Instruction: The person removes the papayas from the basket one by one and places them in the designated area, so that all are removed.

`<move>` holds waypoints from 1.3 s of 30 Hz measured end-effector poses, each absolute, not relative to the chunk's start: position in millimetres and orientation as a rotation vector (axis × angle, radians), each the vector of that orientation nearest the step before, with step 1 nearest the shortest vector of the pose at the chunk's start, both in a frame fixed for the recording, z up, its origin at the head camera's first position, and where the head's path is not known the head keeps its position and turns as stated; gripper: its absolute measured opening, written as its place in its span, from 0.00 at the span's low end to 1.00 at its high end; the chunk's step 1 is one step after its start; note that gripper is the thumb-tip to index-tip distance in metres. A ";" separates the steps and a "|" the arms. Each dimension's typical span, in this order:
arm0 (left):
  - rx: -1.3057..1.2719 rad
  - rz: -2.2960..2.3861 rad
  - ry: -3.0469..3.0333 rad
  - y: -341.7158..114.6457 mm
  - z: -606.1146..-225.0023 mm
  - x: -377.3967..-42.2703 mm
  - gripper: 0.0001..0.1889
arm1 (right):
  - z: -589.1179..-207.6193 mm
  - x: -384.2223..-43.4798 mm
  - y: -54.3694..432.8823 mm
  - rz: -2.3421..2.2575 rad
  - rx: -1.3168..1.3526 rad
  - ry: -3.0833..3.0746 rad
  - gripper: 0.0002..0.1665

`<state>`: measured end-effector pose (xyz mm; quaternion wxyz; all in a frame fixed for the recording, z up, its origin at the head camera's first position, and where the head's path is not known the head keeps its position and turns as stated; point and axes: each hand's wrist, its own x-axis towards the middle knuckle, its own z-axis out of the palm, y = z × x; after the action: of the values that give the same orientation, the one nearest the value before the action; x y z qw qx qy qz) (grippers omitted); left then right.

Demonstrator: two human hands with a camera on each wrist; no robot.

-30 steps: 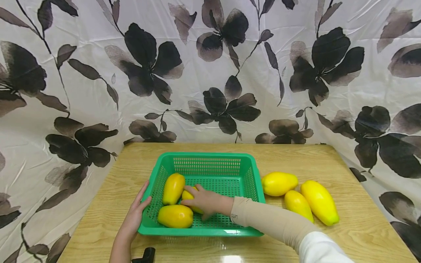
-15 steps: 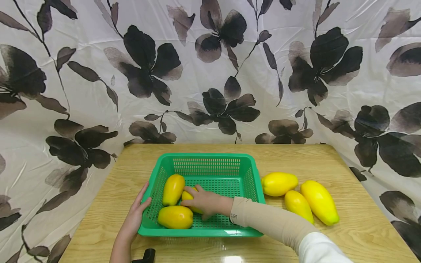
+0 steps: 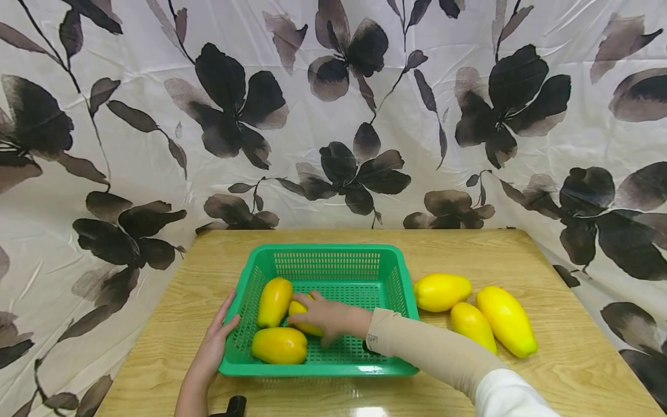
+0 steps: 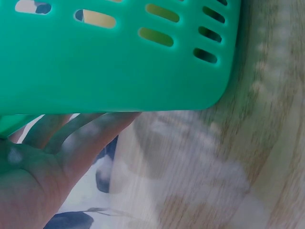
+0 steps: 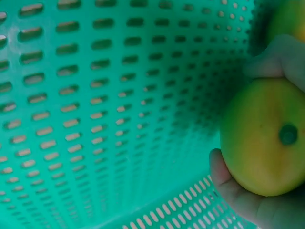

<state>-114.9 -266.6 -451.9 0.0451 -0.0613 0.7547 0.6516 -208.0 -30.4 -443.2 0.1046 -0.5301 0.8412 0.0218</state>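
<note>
A green plastic basket (image 3: 325,369) with perforated walls stands on the wooden table. My left hand (image 3: 211,341) holds its left side, thumb over the rim and fingers along the outer wall (image 4: 124,71). Inside, my right hand (image 3: 330,318) grips a yellow papaya (image 3: 298,315); in the right wrist view thumb and fingers wrap the papaya (image 5: 262,138), its dark stem spot facing the camera. The hand hides part of it in the head view. Two more papayas lie at the basket's left: one upright-lying papaya (image 3: 275,302) behind, one sideways papaya (image 3: 279,346) in front.
Right of the basket, three papayas lie together on the table: a back papaya (image 3: 443,292), a smaller papaya (image 3: 473,325) partly behind the right sleeve, and a large papaya (image 3: 505,321). A black object (image 3: 235,406) shows at the left forearm. Floral cloth (image 3: 344,116) hangs behind the table (image 3: 469,388).
The view has tilted up very slightly, so everything sits a little lower. Both hands keep their places, the right still on the same papaya, its wrist shifted slightly.
</note>
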 end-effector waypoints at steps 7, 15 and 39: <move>-0.206 1.966 2.325 -267.4 -451.3 -114.0 0.30 | -424.3 -211.7 -25.7 0.004 -1.603 2.505 0.48; -0.199 1.976 2.317 -267.7 -451.8 -114.0 0.30 | -393.7 -214.5 -17.3 -0.095 -1.552 2.533 0.50; -0.192 1.980 2.311 -267.3 -451.9 -115.2 0.31 | -340.0 -215.7 39.3 -0.324 -1.462 2.669 0.46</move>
<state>-115.2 -267.3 -451.9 0.0461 -0.0628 0.7572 0.6485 -215.7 39.3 -340.0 0.0407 -0.4775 0.8713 -0.1056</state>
